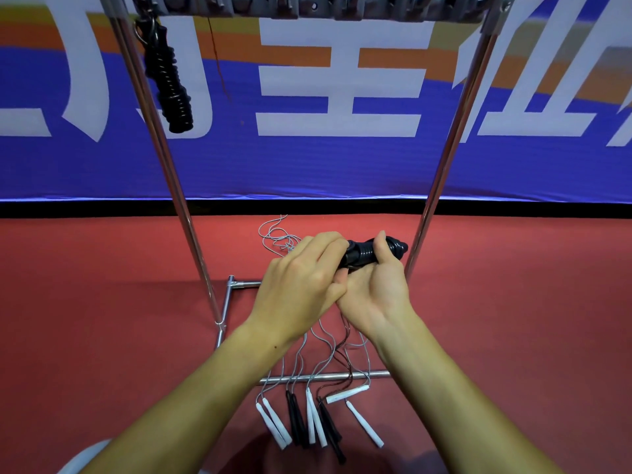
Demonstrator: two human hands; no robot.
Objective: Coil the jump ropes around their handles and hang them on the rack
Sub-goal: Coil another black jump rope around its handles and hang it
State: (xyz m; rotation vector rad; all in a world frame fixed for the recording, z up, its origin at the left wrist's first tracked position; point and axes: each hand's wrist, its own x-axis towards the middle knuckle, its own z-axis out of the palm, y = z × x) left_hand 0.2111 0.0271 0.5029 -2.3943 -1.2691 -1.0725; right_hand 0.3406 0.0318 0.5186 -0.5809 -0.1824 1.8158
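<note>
**Figure: Black jump rope held in both hands in front of the rack**

The coiled black jump rope lay crosswise between my hands, above the red floor and between the two uprights of the rack. Its cord was wound in close turns around the handles, and one rounded end stuck out to the right. My right hand held it from below, palm up, with the thumb curled over the turns and the fingers hidden beneath. My left hand came in from the left, fingers bent and pressed together over the near end of the bundle; what the fingertips pinched I could not tell.

A second wound black rope hung from the rack's top bar at the upper left. On the floor below my wrists lay uncoiled ropes: white handles and black handles side by side, just in front of the rack's base bar, their thin cords running back under my hands. Behind stood a blue banner with large white characters.
</note>
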